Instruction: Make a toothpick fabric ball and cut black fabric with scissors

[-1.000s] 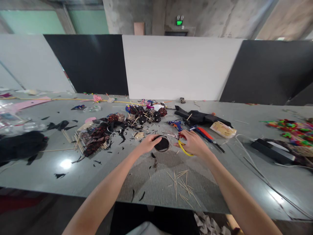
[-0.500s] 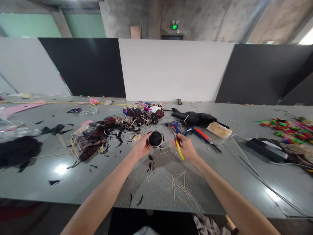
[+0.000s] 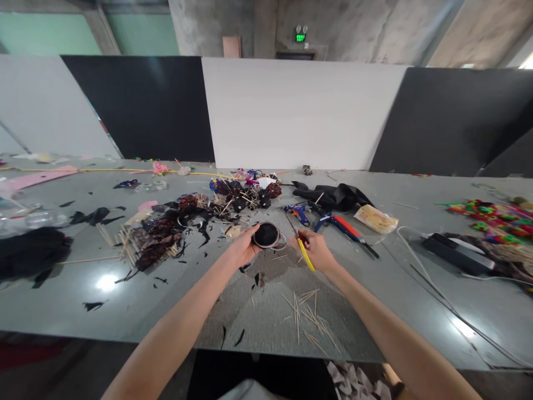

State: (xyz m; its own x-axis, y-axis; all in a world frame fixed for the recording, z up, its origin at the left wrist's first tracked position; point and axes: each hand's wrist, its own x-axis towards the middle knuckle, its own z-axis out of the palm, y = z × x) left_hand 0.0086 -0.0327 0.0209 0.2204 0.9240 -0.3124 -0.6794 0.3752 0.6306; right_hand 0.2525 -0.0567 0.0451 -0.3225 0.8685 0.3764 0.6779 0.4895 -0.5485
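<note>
My left hand [image 3: 245,248] grips a small round cup [image 3: 266,244] from its left side. Black material [image 3: 266,234] fills the cup's mouth, which faces up toward me. A pale ring [image 3: 282,242] shows against the cup's right side; whether it is joined to the cup is unclear. Closed around scissors [image 3: 305,253] with yellow and red handles, my right hand [image 3: 317,250] stays just right of the cup. The thin blades point up and left, away from me. Between the hands and the table edge lie loose wooden sticks [image 3: 310,316] and black scraps [image 3: 257,279].
Beyond my hands sit stick-studded dark balls [image 3: 250,197], a blue glue gun [image 3: 297,214], a red-and-blue tool [image 3: 345,228] and black cloth [image 3: 333,195]. Dark patterned fabric [image 3: 160,239] lies left. A white cable [image 3: 433,289] crosses the right side near a black box [image 3: 458,254].
The black material bulged like a dome in the cup before; now it looks lower, with more rim showing. Both hands keep nearly the same place, and the view has tilted slightly.
</note>
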